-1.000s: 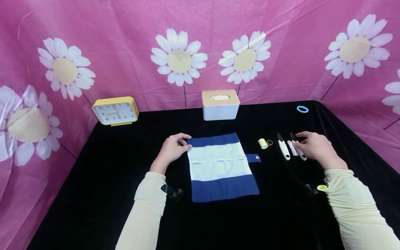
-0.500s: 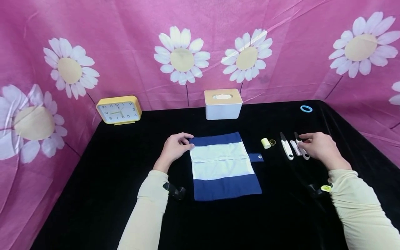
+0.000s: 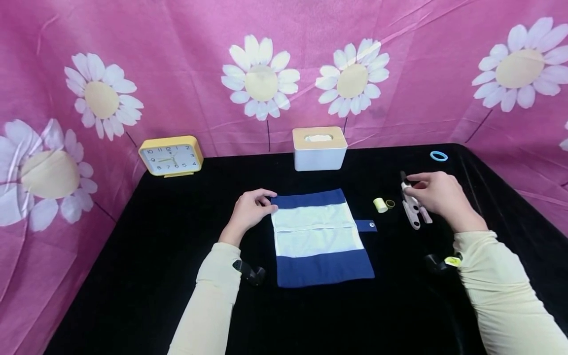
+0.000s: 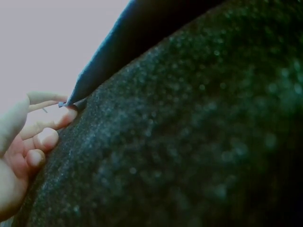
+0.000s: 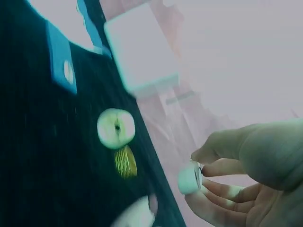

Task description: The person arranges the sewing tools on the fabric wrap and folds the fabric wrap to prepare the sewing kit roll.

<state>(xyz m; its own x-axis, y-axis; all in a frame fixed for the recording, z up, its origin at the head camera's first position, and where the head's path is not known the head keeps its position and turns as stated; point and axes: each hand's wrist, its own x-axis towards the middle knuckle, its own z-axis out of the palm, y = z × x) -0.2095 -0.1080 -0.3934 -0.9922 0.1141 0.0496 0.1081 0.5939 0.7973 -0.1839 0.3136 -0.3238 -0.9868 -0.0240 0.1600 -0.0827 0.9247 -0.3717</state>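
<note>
My left hand (image 3: 250, 212) pinches the far left corner of a blue and white fabric tool pouch (image 3: 315, 268). In the left wrist view, thumb and fingertips meet at the blue corner (image 4: 99, 66). The pouch lies unfolded, its snap strap (image 3: 366, 226) pointing right. My right hand (image 3: 439, 197) holds white thread snips (image 3: 406, 186) with a dark tip, just over a second white pair (image 3: 411, 213). Seen from the right wrist, the held snips (image 5: 189, 179) are foreshortened between thumb and fingers. Beside them lies a small, pale, flat item (image 3: 425, 215), its kind unclear.
Between pouch and snips lie a yellow thread spool (image 3: 379, 205) and a brass-coloured ring (image 3: 390, 204). Along the back stand a yellow clock (image 3: 171, 157) and a tissue box (image 3: 319, 157). A blue ring (image 3: 439, 156) lies far right on the black cloth (image 3: 337, 320).
My right hand has picked up the right-hand snips and moved left and slightly farther away, over the other pair. My left hand stays at the pouch corner. The head view has shifted slightly.
</note>
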